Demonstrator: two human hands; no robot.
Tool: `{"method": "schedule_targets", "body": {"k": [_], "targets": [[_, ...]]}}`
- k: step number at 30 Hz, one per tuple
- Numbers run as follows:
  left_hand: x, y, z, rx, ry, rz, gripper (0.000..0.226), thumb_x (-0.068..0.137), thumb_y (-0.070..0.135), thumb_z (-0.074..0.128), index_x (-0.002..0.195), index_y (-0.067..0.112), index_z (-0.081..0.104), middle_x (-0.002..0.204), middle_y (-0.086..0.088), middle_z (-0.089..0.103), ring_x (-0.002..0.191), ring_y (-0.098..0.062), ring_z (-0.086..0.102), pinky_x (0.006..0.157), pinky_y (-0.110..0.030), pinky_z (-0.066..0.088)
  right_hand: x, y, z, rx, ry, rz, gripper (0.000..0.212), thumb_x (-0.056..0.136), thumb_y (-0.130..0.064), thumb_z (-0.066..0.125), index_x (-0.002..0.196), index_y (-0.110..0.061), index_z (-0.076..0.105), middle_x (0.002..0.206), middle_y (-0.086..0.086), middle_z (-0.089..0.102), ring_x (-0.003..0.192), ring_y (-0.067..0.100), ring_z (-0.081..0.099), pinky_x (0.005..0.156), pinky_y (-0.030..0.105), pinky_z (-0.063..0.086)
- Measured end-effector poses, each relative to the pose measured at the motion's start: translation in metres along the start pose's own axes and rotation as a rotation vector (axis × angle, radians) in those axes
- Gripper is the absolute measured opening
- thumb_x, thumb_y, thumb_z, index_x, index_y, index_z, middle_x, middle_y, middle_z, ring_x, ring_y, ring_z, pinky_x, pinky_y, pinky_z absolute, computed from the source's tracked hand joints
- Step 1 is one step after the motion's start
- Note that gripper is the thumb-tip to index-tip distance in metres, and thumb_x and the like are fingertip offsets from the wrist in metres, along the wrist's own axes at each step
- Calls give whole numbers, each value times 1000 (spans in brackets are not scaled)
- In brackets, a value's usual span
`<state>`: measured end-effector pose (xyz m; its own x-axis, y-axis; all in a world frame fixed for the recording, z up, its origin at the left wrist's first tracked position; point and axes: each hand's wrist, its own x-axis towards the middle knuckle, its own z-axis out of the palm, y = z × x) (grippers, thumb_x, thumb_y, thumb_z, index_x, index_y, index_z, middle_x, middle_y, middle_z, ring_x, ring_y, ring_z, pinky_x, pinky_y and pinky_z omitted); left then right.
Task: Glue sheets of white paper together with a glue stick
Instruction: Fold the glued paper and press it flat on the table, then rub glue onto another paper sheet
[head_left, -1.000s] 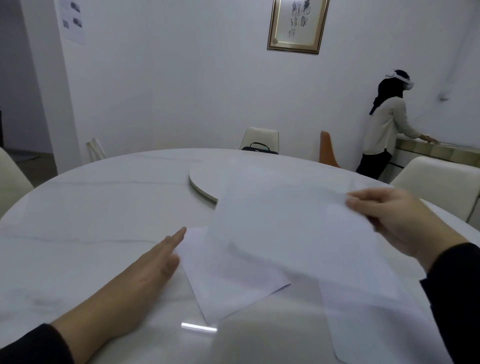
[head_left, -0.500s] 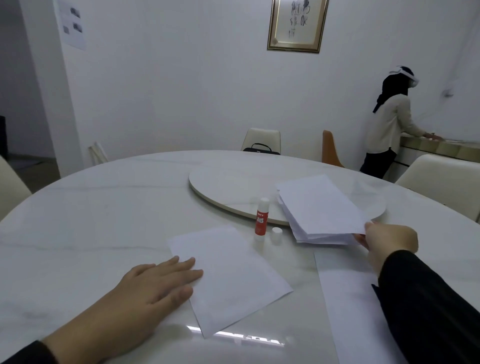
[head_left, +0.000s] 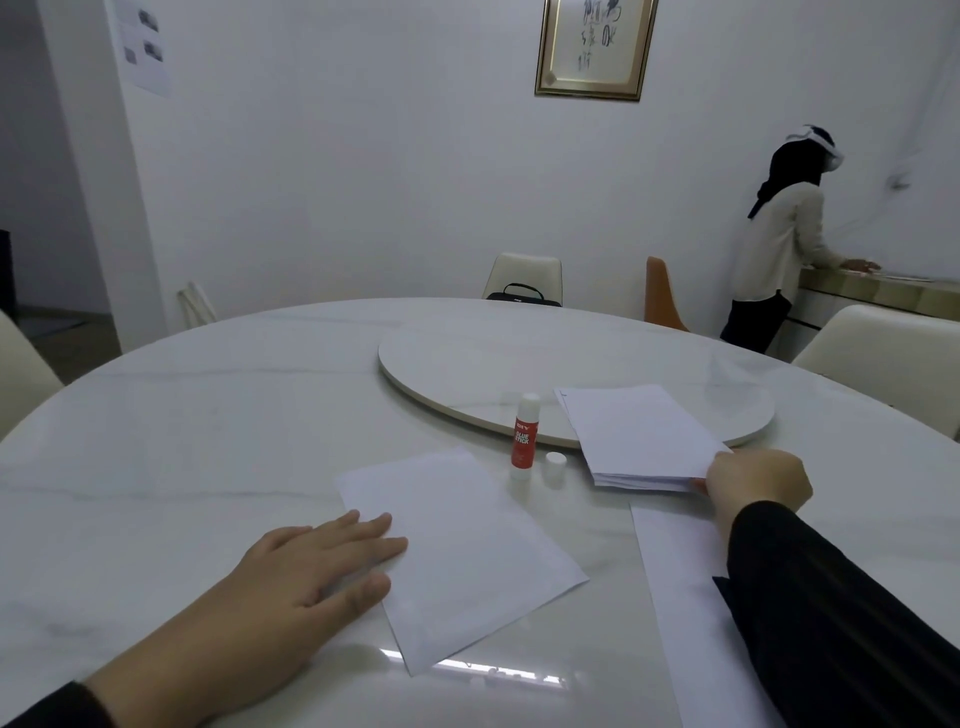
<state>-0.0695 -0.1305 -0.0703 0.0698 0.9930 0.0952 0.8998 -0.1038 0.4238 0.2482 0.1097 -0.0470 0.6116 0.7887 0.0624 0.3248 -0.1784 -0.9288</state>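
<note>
While the left hand lies flat on the near-left edge of the single white sheet, fingers straight and slightly spread, pinning it to the marble table, I note the main change. A second ago the right hand held a loose sheet up in the air over the table. Now that sheet is down, and the right hand sits at the near-right corner of the paper stack. Its fingers curl in against that corner. I judge it pinches the stack's edge, though the fingertips themselves are hidden behind the knuckles.

The stack rests half on the turntable, half over the table. The glue stick stands upright between sheet and stack, uncapped, with its white cap just beside it on the right. Neither hand touches it. A further sheet lies near right, partly under my right sleeve.

Far right, another person stands at a counter, well apart from the work. A framed calligraphy piece hangs on the far wall; a black bag sits on a far chair.

What this means: the pinned sheet is ready as a base. No glue shows on it that I can make out. My judgement is that the right hand is either squaring the stack or drawing off a fresh sheet. Gluing itself is not yet begun for this pair, and the stick is in easy reach.
</note>
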Motion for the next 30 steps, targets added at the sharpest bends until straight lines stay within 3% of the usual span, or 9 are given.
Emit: {"method": "schedule_targets", "body": {"k": [3,4,6,9,16,20,23,27,30], "targets": [[0,2,-1,4,-3,-4,53,68,74,10,117,69,30,136,51,13,125,30,-6,106,-13,5,-3,-2,-2,-1,-9,46,5,83,6,56,87,8,59,102,29,65,95,41,63,82,41,50],[-1,2,-1,0,-3,-4,54,68,74,10,117,69,30,136,51,12,125,30,-6,106,-12,5,-4,-2,-4,-15,-23,53,2,83,6,56,81,6,56,101,28,64,94,41,62,81,40,49],[-1,3,-1,0,-7,-6,56,67,75,9,119,68,30,136,52,12,125,31,-7,105,-11,4,-2,0,-3,-45,-32,52,21,83,5,56,64,1,47,87,22,62,82,36,58,73,36,45],[-1,3,-1,9,-8,-7,56,67,75,9,119,68,29,136,51,11,124,31,-7,105,-12,5,1,3,-3,-69,-51,43,26,84,0,54,61,-1,42,62,11,47,74,33,51,69,32,39],[0,1,0,11,2,2,54,68,76,9,117,70,30,135,52,12,125,31,-6,104,-12,6,8,8,-3,-30,-68,12,30,83,-10,58,59,-1,44,60,10,47,73,34,52,69,35,40],[-1,1,0,4,13,1,56,67,76,9,118,69,30,135,52,13,124,32,-6,104,-11,6,8,10,-9,32,-52,26,26,82,-18,58,87,8,60,91,21,66,80,35,56,73,39,44],[0,2,0,8,27,-2,58,66,77,8,119,68,31,136,51,13,124,31,-5,105,-12,5,4,6,-19,66,28,65,41,85,-23,57,115,5,53,122,24,56,96,38,57,76,41,44],[-1,3,0,13,33,-8,61,65,78,10,121,66,32,136,51,13,125,30,-5,106,-14,6,-20,-9,-24,53,88,-241,44,87,-35,57,118,-5,52,130,18,45,94,35,57,83,46,48],[-2,2,2,12,48,-9,57,69,77,15,121,63,33,137,50,14,126,29,-4,107,-14,8,-48,-27,-7,1,-169,-585,46,82,-48,62,107,-9,62,116,10,52,99,27,56,88,36,42]]}}
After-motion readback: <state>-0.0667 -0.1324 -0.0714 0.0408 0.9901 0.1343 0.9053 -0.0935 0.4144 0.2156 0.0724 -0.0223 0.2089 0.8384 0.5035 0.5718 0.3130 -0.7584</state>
